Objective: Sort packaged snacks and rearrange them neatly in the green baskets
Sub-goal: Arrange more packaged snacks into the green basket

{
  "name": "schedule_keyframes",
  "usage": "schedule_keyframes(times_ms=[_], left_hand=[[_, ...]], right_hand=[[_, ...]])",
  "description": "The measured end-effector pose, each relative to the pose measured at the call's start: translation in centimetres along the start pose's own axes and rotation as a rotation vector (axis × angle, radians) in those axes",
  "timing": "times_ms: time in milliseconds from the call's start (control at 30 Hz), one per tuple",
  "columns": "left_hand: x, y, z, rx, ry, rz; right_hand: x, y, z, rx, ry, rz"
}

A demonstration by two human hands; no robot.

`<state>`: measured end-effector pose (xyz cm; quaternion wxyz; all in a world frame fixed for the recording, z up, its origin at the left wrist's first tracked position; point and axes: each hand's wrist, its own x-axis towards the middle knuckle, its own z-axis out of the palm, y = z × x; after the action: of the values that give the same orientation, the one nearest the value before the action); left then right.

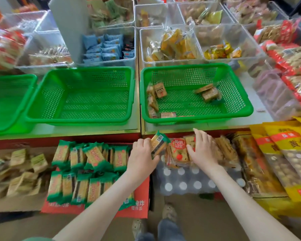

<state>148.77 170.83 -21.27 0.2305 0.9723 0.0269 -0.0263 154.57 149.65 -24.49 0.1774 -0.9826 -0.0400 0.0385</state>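
Shop stock crowds every side: clear bins [170, 47] of wrapped snacks stand at the back of the bench [87, 130], and open boxes of packs sit below its front edge. Three green baskets line the bench: the left basket [7, 101] is cut by the frame edge, the middle basket [82, 96] stands next to it, and the right basket [196, 119] holds a few brown packs [161, 91], most along its left wall and some near its right wall.

Both hands are below the bench edge, in front of the right basket. The left hand [142, 153] grips a green-edged cracker pack [159, 145], tilted, with a barcode showing. Matching green packs [87, 164] fill a red carton [139, 204] just to its left. The right hand [203, 150] lies released, fingers stretched over a pile of clear-wrapped packs [226, 150], thumb against a red-labelled pack [178, 150].

The carton front reads "油炸" and "健康面". Yellow bags [285, 141] at the right show the character "黄". The red label's writing is too blurred to read.
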Motion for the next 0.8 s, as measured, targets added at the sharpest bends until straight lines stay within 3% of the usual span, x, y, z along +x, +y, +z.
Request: schedule_keyframes(times_ms=[100,200,333,500,700,800], left_hand=[[-0.4,-0.9,-0.9,0.02,0.011,-0.002],[-1.3,-3.1,-2.2,0.054,0.037,-0.015],[-3.4,-8.0,-3.9,0.065,0.051,-0.074],[-6.4,-15.2,-5.9,0.09,0.048,-0.188],[-8.0,-25.4,-7.6,0.067,0.025,-0.291],[-7.3,-29.6,-8.3,0.089,0.027,-0.327]], right_hand=[[0.2,-4.1,-0.1,0.097,-0.142,-0.375],[1.0,-8.5,1.7,0.017,-0.233,-0.716],[1.9,-14.4,4.5,-0.13,-0.241,-0.925],[1.3,-21.5,8.4,-0.088,-0.272,-0.939],[0.2,-28.1,12.3,-0.049,-0.21,-0.633],[-0.8,-31.5,14.1,-0.028,-0.153,-0.567]])
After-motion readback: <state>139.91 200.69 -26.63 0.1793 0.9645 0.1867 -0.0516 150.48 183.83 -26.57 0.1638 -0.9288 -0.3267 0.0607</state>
